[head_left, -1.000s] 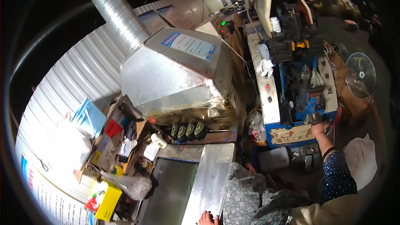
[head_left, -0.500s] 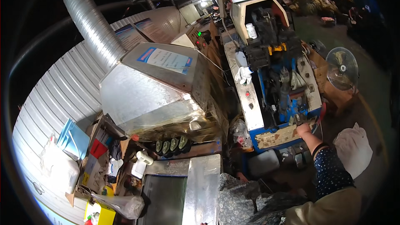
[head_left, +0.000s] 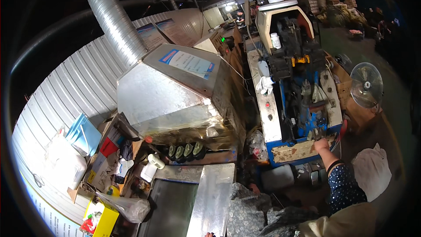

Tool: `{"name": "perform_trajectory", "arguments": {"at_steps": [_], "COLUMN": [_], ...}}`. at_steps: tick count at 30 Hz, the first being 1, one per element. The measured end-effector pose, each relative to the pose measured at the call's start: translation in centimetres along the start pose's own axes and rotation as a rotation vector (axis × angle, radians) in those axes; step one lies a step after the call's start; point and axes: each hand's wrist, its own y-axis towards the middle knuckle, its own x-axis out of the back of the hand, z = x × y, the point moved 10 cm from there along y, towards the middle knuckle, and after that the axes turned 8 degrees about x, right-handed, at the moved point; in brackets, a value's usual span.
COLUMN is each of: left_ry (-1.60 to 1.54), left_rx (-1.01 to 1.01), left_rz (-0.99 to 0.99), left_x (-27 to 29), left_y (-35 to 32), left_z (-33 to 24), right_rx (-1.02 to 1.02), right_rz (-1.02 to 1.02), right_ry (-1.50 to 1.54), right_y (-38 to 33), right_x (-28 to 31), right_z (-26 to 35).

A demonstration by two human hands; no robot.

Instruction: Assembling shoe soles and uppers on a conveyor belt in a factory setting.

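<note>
My right hand (head_left: 322, 144) reaches forward to the front edge of a blue-and-white machine (head_left: 291, 152). Its fingers look curled at a small metal part there; what they hold is hidden. At the picture's lower edge only the fingertips of my left hand (head_left: 210, 235) show, by the end of a shiny metal plate (head_left: 213, 188). The plate lies beside a dark conveyor belt (head_left: 172, 204). Several dark, shoe-like pieces with pale green tops (head_left: 187, 150) stand in a row below the metal hood (head_left: 153, 94).
Left of the belt are a white bottle (head_left: 155, 161), a cluttered carton (head_left: 105, 166) and a yellow box (head_left: 105, 219). White gloves (head_left: 265, 85) lie on the machine's left side. A standing fan (head_left: 366, 84) and a white sack (head_left: 372, 171) are at right.
The view has shifted a little, so the hood and machine appear farther right and lower. My right hand stays at the machine's front edge. Slightly more of my left fingertips shows.
</note>
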Motion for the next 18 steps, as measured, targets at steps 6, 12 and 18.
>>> {"name": "perform_trajectory", "arguments": {"at_steps": [6, 12, 18], "left_ry": [-0.033, -0.037, -0.049], "left_rx": [0.010, 0.022, 0.048], "left_rz": [-0.005, 0.009, 0.009], "left_x": [0.2, 0.0, 0.2], "left_y": [-0.3, -0.1, -0.2], "left_z": [0.0, 0.2, 0.3], "right_rx": [-0.043, -0.024, -0.014], "right_rz": [0.092, 0.024, 0.143], "right_ry": [0.055, 0.039, 0.053], "right_y": [-1.3, -1.1, 0.0], "right_x": [0.2, 0.5, -1.6], "right_z": [0.6, 0.7, 0.2]}}
